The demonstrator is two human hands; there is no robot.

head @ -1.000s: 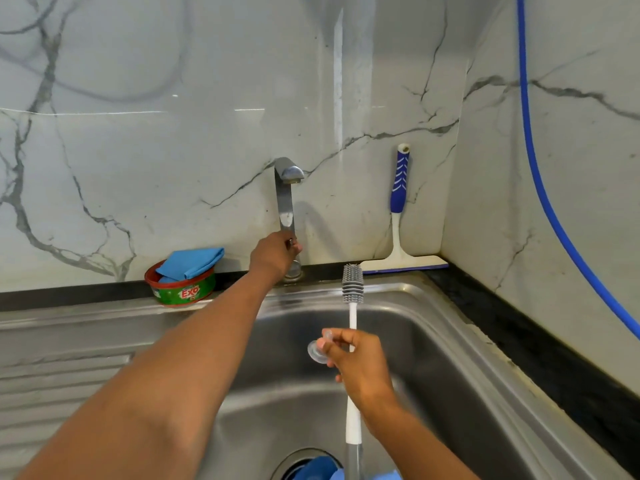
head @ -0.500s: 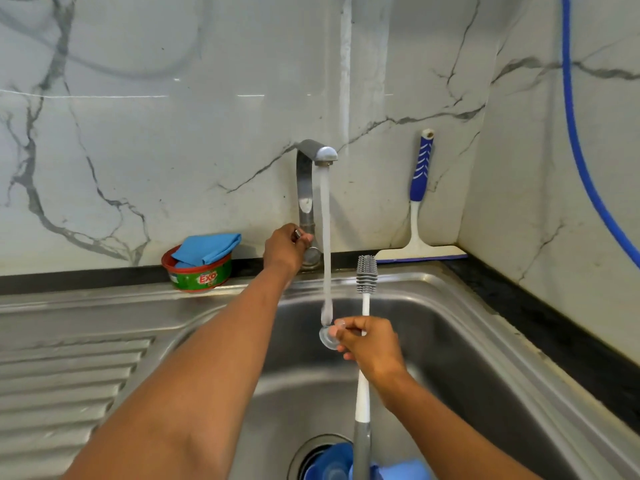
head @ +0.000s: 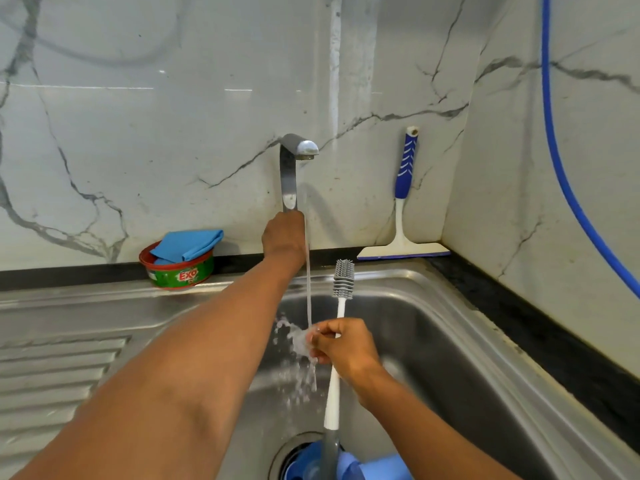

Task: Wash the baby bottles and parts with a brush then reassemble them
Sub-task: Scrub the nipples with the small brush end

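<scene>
The sink (head: 450, 341) is brushed steel with a dull shine; the tap (head: 289, 174) is polished metal. The wall (head: 173, 133) is glossy, smooth, marble-veined tile. The brush (head: 333, 393) has rubbery grey bristles on a matt white plastic handle. A soft blue cloth (head: 187, 244) lies in a glossy plastic tub (head: 176, 277) — the surface (head: 519, 323) is dark speckled stone.

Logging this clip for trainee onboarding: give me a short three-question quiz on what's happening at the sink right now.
1. True or false: water is running from the tap.
2. Besides the small clear part, what does the right hand hold? A) sponge B) brush C) bottle
3. Fill in: the left hand is at the base of the ____.
Key: 1 true; 2 B; 3 tap.
</scene>
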